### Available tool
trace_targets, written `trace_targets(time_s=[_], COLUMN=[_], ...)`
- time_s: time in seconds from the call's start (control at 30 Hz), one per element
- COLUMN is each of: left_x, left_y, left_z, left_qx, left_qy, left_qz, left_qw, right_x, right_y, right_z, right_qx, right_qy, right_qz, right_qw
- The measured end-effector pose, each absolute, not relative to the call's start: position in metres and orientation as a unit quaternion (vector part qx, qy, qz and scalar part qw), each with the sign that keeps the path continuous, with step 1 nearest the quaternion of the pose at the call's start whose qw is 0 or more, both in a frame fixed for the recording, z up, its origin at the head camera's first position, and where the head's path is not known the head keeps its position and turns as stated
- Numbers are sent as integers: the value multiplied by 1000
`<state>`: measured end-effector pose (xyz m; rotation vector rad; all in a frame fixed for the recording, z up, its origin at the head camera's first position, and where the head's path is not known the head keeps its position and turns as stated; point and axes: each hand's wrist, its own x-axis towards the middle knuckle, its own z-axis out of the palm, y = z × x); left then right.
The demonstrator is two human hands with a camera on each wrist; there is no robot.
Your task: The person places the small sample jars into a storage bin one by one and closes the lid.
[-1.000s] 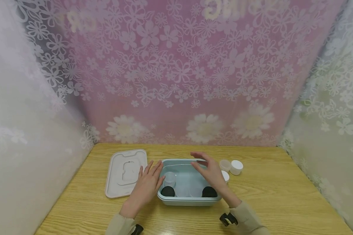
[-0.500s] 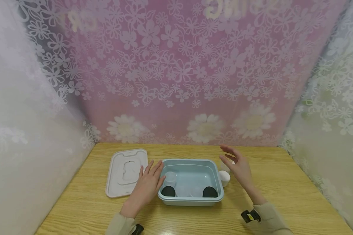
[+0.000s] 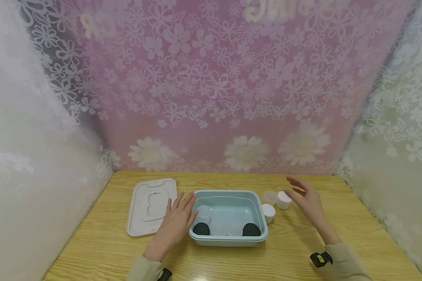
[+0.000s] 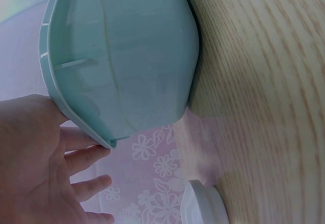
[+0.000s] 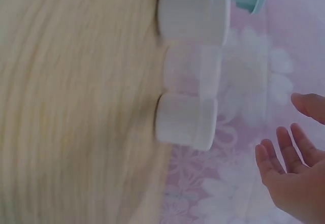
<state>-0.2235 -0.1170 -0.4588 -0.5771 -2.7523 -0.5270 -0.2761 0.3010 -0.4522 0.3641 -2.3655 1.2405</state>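
My left hand point(image 3: 176, 223) rests with spread, straight fingers on the left rim of a light blue plastic tub point(image 3: 228, 242). Inside the tub are a clear small jar point(image 3: 204, 212) at the left, a black round-topped piece point(image 3: 201, 229) in the near left corner, another black piece point(image 3: 251, 230) in the near right corner, and pale translucent round pieces between them. My right hand point(image 3: 307, 203) hovers at the right with loosely bent fingers and holds nothing. Nearest to it stands a white lidded jar point(image 3: 283, 200). A second white jar point(image 3: 269, 213) stands against the tub's right side.
A translucent jar point(image 3: 270, 198) stands between the two white jars. On the left a whitish rectangular lid point(image 3: 151, 207) lies flat on the wooden table point(image 3: 228, 265). A flowered curtain point(image 3: 211, 97) hangs behind the table and at both sides.
My right hand has moved from over the tub to the right, past the jars, which are uncovered again. My left hand has stayed on the tub's rim.
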Motion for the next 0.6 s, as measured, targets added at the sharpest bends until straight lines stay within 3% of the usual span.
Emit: trace_targets(time_s=[0.17,0.4,0.6], left_x=[-223,-224,-223], left_y=[-117,-117,-117], left_z=[-458,-458,-458], left_qx=[-199,-199,-201], left_qy=[-953,-952,-951], left_qz=[-181,-185,-188], left_qw=[142,138,139], right_x=[-280,-287,-290], right_y=[315,320,318], right_z=[-460,-469,-476], right_qx=[115,76,44], right_qy=[-889,-906,-905], right_qz=[410,413,422], right_qw=[171,46,12])
